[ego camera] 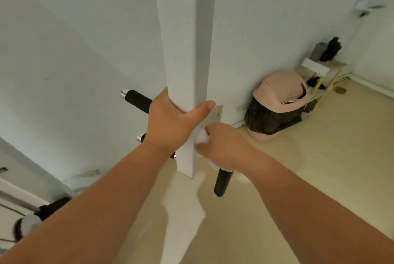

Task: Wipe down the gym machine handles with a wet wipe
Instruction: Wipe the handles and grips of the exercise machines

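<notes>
A white square post [185, 54] of the gym machine runs down the middle of the head view. My left hand [170, 121] grips the post, thumb wrapped round its right face. Just below, my right hand [221, 146] holds a crumpled white wet wipe [202, 137] against the post and the top of a black foam handle [221, 182] that sticks out toward me with a chrome end cap. Another black handle [136, 99] juts out to the left behind my left hand. A third handle's chrome tip [140, 137] shows at my left wrist.
A pink bin [281, 91] with a dark liner stands against the wall at right. Behind it is a small shelf [319, 67] with dark bottles on top. Beige floor [298, 167] spreads to the right. A dark object lies at the lower left edge [32, 219].
</notes>
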